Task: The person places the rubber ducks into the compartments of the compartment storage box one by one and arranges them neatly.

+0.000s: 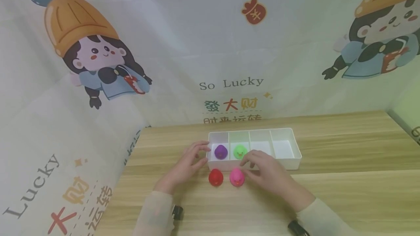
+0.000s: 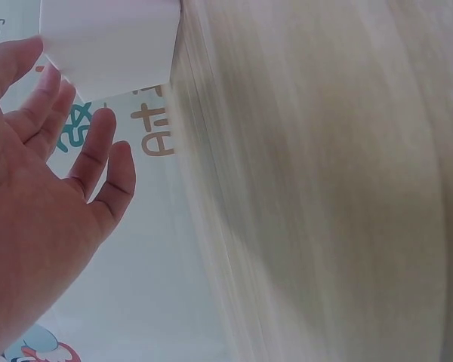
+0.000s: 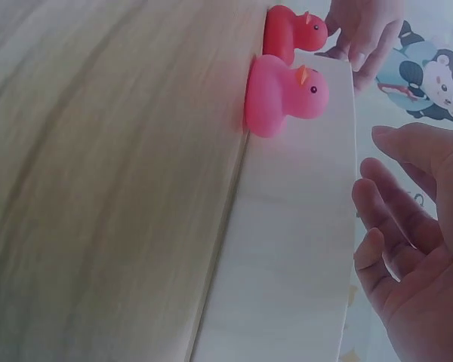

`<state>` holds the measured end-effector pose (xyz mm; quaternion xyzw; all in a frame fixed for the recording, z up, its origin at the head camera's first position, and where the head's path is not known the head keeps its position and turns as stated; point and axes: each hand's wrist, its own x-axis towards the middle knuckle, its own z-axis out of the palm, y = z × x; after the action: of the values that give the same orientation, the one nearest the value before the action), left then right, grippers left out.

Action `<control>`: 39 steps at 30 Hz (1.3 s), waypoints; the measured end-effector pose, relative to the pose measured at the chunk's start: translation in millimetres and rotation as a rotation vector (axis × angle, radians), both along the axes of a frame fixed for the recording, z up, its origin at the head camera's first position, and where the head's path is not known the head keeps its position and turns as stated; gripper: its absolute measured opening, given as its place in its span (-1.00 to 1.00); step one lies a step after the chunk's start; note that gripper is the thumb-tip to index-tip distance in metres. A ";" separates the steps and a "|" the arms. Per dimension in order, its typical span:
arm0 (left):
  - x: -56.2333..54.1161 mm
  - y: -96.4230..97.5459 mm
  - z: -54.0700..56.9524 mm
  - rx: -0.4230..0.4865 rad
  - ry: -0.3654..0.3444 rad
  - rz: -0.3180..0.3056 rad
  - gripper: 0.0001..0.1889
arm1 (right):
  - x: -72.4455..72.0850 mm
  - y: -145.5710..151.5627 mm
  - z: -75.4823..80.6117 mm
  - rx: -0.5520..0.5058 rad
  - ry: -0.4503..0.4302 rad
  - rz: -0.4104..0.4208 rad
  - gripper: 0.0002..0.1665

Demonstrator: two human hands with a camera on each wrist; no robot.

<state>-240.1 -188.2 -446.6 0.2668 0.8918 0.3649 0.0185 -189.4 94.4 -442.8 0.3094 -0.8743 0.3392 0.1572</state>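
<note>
A white tray [image 1: 256, 165] with a row of compartments stands on the table. A purple rubber duck [image 1: 221, 152] sits in its leftmost compartment and a green rubber duck [image 1: 240, 151] in the one beside it. Before the front wall stand a red rubber duck [image 1: 216, 177] and a pink rubber duck [image 1: 237, 177]. My left hand [image 1: 187, 165] has its fingertips right at the tray's left end, fingers spread and loosely bent. Over the front wall, just right of the pink duck, my right hand [image 1: 267, 172] hovers with loosely bent fingers and holds nothing.
The wooden table [image 1: 354, 199] reaches back to a printed cloth [image 1: 177, 46] hung behind and at the left. Two right-hand compartments of the tray show bare white floors. A black band part [image 1: 177, 212] shows at the left wrist.
</note>
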 end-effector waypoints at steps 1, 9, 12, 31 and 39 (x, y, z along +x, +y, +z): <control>-0.2 0.1 -0.1 0.001 0.004 -0.001 -0.68 | 0.5 -0.3 0.1 0.001 0.000 0.006 -0.74; -0.7 0.9 -0.3 0.001 0.022 -0.003 -0.68 | 3.7 -3.4 2.6 0.013 -0.028 0.036 -0.75; -0.2 0.8 0.1 0.006 0.016 0.000 -0.68 | 4.0 -5.4 2.3 0.020 -0.037 0.051 -0.77; -0.4 0.1 -0.1 0.013 0.016 -0.002 -0.68 | 6.1 -13.3 -6.0 0.101 -0.129 0.072 -0.64; 0.2 0.4 0.6 0.019 -0.005 -0.002 -0.68 | 7.5 -15.8 -8.7 0.106 -0.117 0.083 -0.66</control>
<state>-239.9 -187.8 -446.1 0.2668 0.8881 0.3739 0.0187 -181.9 78.6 -451.4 0.3330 -0.8852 0.3159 0.0751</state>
